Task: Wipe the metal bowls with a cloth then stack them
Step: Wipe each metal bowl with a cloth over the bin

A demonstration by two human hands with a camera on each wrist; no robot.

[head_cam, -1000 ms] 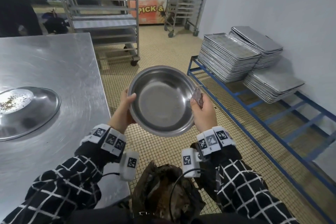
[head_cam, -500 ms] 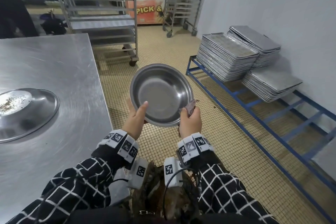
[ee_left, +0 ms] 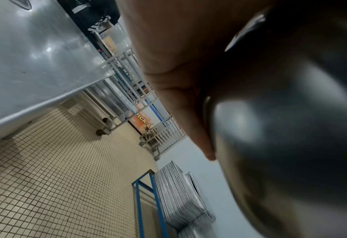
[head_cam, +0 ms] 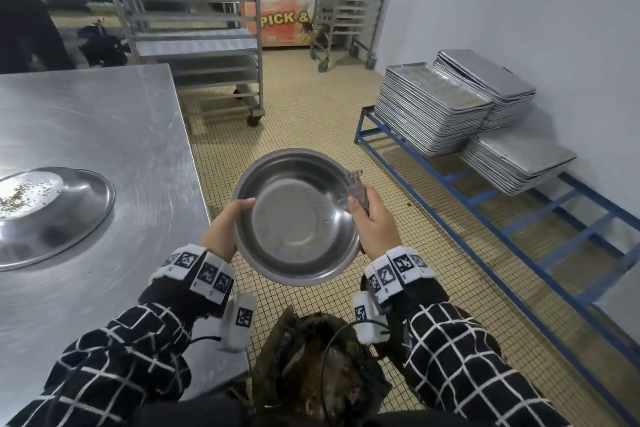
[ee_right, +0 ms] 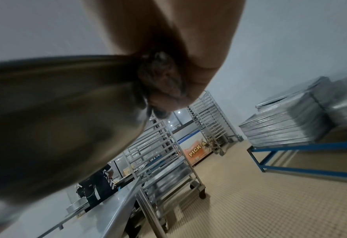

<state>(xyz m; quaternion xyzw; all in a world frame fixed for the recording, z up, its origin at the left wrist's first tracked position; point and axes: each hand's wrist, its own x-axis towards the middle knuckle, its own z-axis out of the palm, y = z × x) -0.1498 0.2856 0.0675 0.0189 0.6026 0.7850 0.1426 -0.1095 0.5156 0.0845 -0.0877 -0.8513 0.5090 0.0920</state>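
Steel bowl (head_cam: 298, 217) up in the air, off the near corner of the bench (head_cam: 86, 135), open side toward the head camera. The left hand (head_cam: 221, 236) grips its left rim, thumb hooked inside. The right hand (head_cam: 375, 222) pinches a dark cloth (head_cam: 356, 189) against the right rim.

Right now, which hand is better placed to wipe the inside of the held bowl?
Right. The right hand already pinches the cloth against the bowl rim, so it can probably sweep inward. The left hand grips the opposite rim, steadying the bowl, and holds no cloth.
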